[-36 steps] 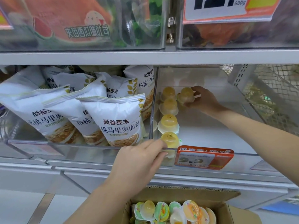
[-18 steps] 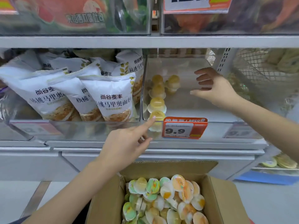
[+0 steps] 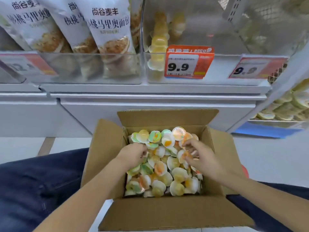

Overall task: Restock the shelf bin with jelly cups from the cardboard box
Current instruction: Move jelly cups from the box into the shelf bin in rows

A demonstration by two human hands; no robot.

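Now both hands dig into the open brown cardboard box [image 3: 167, 213] of small round foil-lidded jelly cups [image 3: 167, 164]. Left hand [image 3: 132, 154], at nine o'clock, curls on cups; right hand [image 3: 200, 158], at three, pinches an orange cup [image 3: 184, 155]

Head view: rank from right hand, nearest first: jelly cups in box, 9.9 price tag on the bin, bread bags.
From the right hand:
1. Jelly cups: in the box, under its fingers.
2. 9.9 price tag: on the bin front, straight above the box.
3. Bread bags: neighbouring bin, up and to the left, farthest.
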